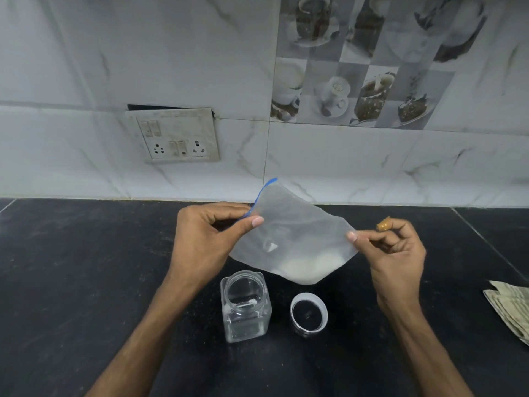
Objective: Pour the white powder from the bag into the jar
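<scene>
1. White marble-patterned wall tiles (86,67) rise behind a black speckled stone bench (86,267). A grimy white switch-and-socket plate (174,136) is set into the wall at left, and a grey decorative tile printed with cups and desserts (357,67) is at upper right.
2. A translucent plastic bag (294,224) with a blue strip along its upper left edge is held in the air above the bench, spread out between both hands and sagging toward its lower corner.
3. Loose white powder (309,266) is heaped in that lower corner. The rest of the bag looks cloudy and nearly flat.
4. The left hand (206,236) pinches the bag's left edge just below the blue strip, thumb in front and fingers curled behind.
5. The right hand (395,253) pinches the bag's right corner between thumb and fingertip. A small golden-brown piece (383,224) sticks up from its curled fingers - I cannot tell what it is.
6. The hands are well apart, with the bag stretched between them.
7. A clear square-sided plastic jar (246,308) with a round open mouth stands upright on the bench, below the bag and slightly left of the powder-filled corner. A small white fleck shows through the mouth - powder or glare, I cannot tell.
8. A round white-rimmed lid (308,314) lies on the bench just right of the jar, not touching it.
9. Some folded pale striped cloth or paper (512,308) lies at the bench's right edge, partly out of view.
</scene>
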